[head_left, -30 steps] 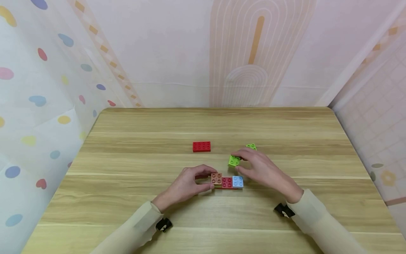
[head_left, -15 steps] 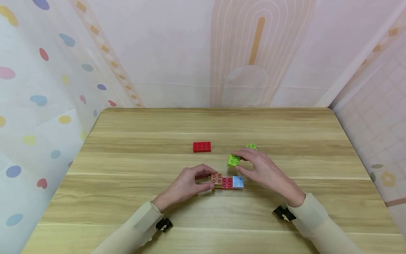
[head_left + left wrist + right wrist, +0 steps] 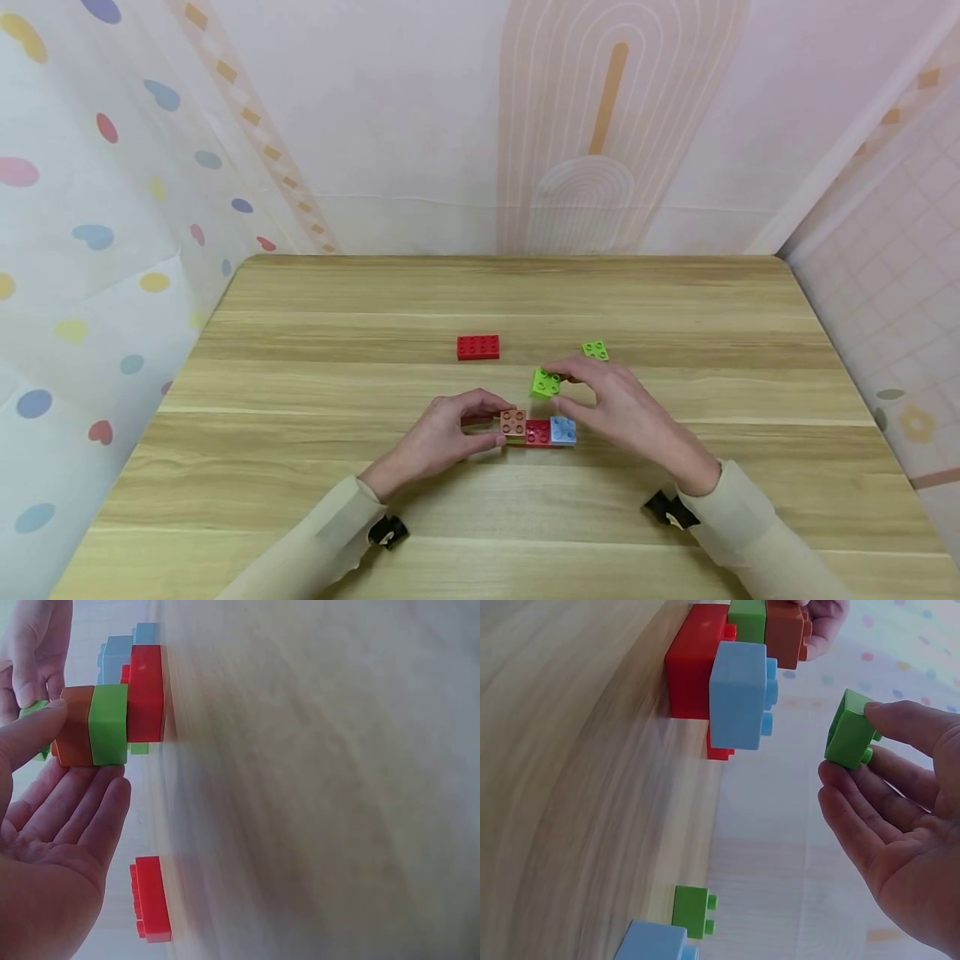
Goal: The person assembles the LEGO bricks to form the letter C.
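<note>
My left hand (image 3: 442, 433) holds a small stack of toy building blocks by its left end. Its thumb and fingers lie along the brown block (image 3: 75, 727), which sits on a green block (image 3: 109, 724) atop a long red block (image 3: 147, 694). At the right end of that red block stands a light blue block (image 3: 563, 430), with bare red studs between. Above and just behind the stack, my right hand (image 3: 618, 408) pinches another green block (image 3: 849, 731) between thumb and fingertips, studs facing up and its hollow underside down, raised off the table.
A second red block (image 3: 477, 347) lies behind the stack to the left. Beyond my right hand is a loose green block (image 3: 596, 351). A loose light blue block (image 3: 652, 943) shows in the right wrist view. Patterned cloth walls (image 3: 390, 125) border the wooden table (image 3: 300, 350).
My right hand has moved slightly left with the green block, uncovering more of the loose green one behind. The left hand keeps its place on the stack.
</note>
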The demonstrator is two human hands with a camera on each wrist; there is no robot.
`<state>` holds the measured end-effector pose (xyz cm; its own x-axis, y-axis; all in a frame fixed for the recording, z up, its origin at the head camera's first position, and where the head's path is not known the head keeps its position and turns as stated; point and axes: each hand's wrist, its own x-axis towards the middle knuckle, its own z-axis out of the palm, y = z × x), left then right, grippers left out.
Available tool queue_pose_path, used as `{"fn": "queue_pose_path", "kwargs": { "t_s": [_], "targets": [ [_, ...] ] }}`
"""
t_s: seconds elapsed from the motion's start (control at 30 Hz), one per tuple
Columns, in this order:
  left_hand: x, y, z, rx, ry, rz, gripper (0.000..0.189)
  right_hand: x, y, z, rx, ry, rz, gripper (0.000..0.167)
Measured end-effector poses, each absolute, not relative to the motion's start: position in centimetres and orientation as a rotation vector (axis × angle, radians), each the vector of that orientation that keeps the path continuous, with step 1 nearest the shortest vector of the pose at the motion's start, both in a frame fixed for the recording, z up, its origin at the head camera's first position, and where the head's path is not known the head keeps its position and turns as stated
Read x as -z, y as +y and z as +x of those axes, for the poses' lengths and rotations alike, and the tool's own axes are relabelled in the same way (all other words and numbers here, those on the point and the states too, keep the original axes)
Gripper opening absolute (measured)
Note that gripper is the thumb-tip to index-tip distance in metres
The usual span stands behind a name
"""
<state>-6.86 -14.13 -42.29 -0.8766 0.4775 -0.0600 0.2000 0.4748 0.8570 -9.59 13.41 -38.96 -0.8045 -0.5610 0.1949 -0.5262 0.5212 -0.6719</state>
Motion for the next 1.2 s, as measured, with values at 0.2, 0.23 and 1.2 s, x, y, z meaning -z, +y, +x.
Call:
{"fn": "queue_pose_path", "kwargs": {
  "t_s": [0.2, 0.23, 1.2],
  "targets": [
    [42.3, -14.0, -6.9, -1.363, 2.434, 0.583, 0.038, 38.8, 13.3, -9.4, 1.182, 2.700, -1.012, 0.042],
    [42.3, -14.0, -6.9, -1.366, 2.433, 0.582, 0.038, 38.8, 13.3, -9.4, 1.186, 2.698, -1.021, 0.042],
    [42.9, -13.8, -7.1, -1.399, 2.446, 0.627, 0.035, 38.8, 11.9, -8.9, 1.194, 2.664, -1.252, 0.038]
  ]
}}
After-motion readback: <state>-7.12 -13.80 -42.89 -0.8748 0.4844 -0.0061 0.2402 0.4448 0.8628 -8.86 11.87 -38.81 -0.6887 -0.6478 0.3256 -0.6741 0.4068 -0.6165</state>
